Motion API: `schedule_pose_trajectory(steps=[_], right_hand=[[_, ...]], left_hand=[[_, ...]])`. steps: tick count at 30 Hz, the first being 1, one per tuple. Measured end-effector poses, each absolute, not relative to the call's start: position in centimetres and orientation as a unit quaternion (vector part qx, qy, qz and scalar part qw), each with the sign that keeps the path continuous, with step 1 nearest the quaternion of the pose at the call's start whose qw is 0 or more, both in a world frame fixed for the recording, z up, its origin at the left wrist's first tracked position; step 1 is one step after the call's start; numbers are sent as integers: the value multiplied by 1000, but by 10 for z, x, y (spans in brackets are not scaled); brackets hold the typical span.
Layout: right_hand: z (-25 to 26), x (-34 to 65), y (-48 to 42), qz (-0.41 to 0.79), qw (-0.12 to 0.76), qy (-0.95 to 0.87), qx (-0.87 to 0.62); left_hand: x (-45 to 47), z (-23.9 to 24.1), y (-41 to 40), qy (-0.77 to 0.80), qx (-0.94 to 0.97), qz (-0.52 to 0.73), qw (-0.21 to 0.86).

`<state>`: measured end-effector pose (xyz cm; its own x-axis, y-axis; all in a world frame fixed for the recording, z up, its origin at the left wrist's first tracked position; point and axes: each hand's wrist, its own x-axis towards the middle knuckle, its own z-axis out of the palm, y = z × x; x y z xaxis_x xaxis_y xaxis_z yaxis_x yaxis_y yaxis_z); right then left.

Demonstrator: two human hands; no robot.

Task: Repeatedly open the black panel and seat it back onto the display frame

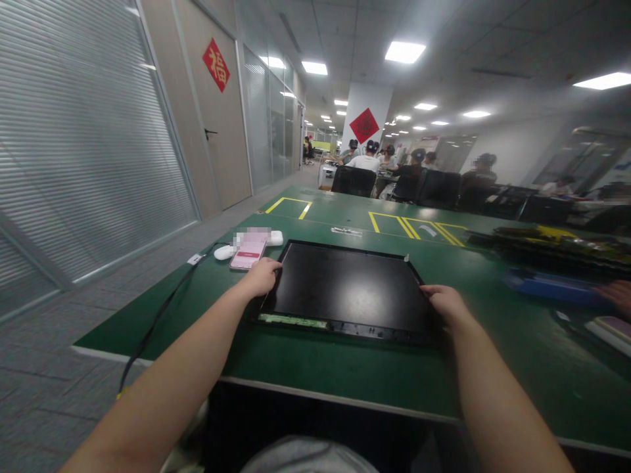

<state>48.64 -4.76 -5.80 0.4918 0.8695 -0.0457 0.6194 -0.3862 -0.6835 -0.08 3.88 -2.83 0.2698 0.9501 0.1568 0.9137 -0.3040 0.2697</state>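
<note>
The person's left hand pinches the left edge of a flat, black, rectangular display panel, and the right hand pinches its right edge. The hands stand well apart, with the panel's width between them. Gripping by opposite edges probably keeps the panel level and the fingers off its glossy face. It lies face up over the green, smooth-surfaced tabletop, directly in front of the person; whether any edge is lifted, I cannot tell. A narrow, pale-green strip like a circuit board runs along part of the near edge, which presumably explains why the grip stays on the sides. A small, pale tab sits at the far right corner.

Just beyond the left hand, a pink-screened phone lies between two white, rounded objects, perhaps set there to be glanced at. A black cable hangs over the left side. Yellow tape outlines mark the far part, likely as placement zones. To the right are a blue, shallow tray, a dark, layered pile and another person's hand.
</note>
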Motion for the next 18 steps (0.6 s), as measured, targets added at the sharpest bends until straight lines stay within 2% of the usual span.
schedule_pose_trajectory(steps=[5,18], right_hand=[[-55,484,-48,220,331,-424,-813],[-55,479,-47,162,328,-424,-828]], left_hand=[[-3,-30,41,579,799,146,70],[2,-28,38,596,790,114,85]])
